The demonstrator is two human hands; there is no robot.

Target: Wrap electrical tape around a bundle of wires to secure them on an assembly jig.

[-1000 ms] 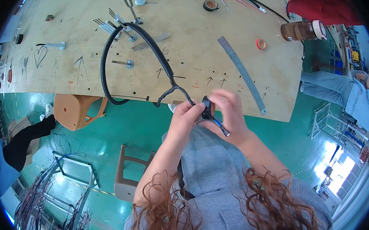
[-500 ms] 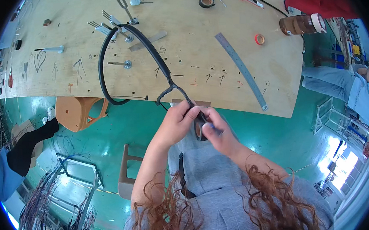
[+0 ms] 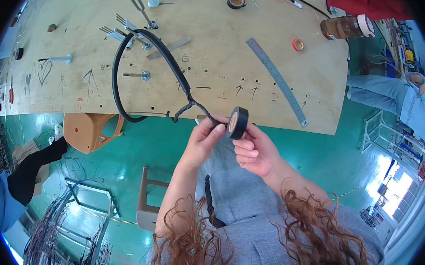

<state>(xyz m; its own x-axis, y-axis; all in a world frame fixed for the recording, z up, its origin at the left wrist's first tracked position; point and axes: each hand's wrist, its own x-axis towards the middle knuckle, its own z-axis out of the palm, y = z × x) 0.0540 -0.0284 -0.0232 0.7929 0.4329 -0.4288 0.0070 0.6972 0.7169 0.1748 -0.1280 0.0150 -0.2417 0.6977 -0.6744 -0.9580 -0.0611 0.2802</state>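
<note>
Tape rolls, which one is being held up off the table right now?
The black roll held in the right hand, beside the left hand. It alone is in hand; the others, like the red roll, lie on the table.

Hand-drawn arrows [image 3: 255,91] and heart [image 3: 44,72] — on the wooden tabletop [image 3: 311,71]

— Lighting?
— Bright, diffuse; white glare marks the green floor [image 3: 318,159] at four o'clock.
— Optical quality?
— Fisheye curvature bows the wooden table [image 3: 311,66]; black vignetting encircles the field; the centre is sharp.
</note>
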